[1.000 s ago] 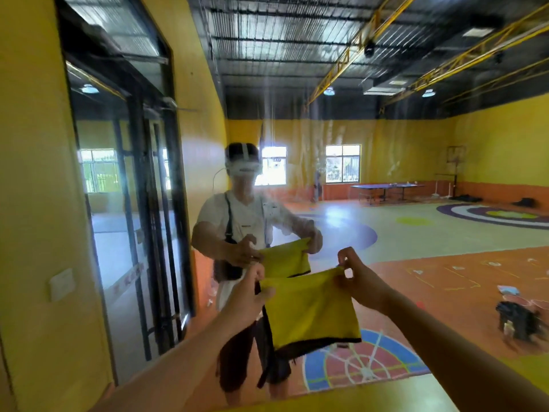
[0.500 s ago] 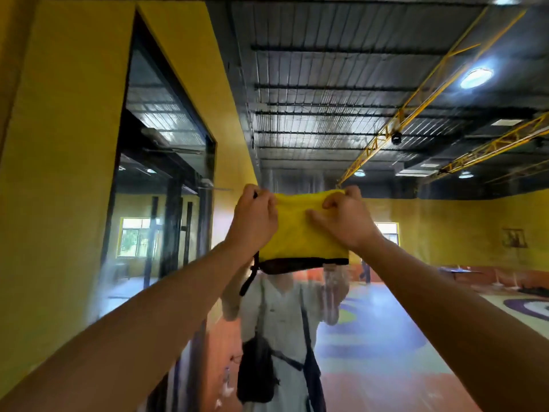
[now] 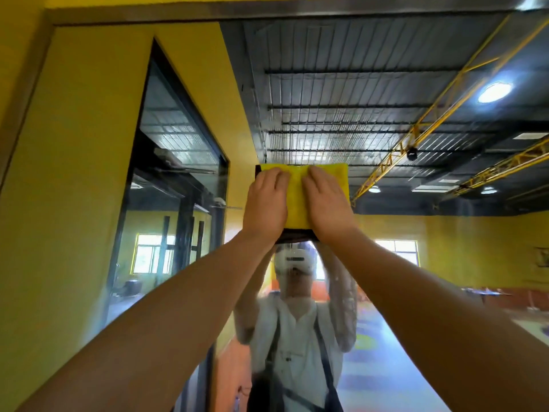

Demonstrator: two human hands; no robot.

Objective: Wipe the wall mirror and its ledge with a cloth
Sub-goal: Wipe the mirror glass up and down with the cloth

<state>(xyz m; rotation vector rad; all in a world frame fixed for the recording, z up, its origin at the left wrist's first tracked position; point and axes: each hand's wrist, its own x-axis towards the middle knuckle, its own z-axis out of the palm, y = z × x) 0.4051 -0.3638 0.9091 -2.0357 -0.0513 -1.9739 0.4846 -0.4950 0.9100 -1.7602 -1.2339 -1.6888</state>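
Both hands up high, side by side, nearly touching: left hand (image 3: 266,200) and right hand (image 3: 325,203) lie flat with fingers straight, palms pressing the cloth (image 3: 297,194) against the mirror (image 3: 386,114). Neither hand pinches it; only palm pressure keeps it there. The cloth is yellow, folded to a pad, with a dark edge showing below my wrists and its right corner sticking out past my right hand. It sits in the upper middle of the glass, above my reflection (image 3: 294,322) and well below the top frame (image 3: 267,11). The ledge is not in view. I judge this as the start of a wiping stroke, so most of the glass and all of the ledge are still to do. Some haze shows on the glass beside my reflected arm, though I can't tell if it's dirt or glare. Risks: the cloth is only pinned, so if I ease the pressure on a downstroke it can slide out or bunch up and drop. My arms are stretched far up, so the push will likely be uneven and leave streaks or missed strips near the top frame. The two hands could drift apart and unfold the pad. Bare fingertips running off the cloth edge would print the glass. Leaning hard on a wall mirror at full reach is a bad idea too.
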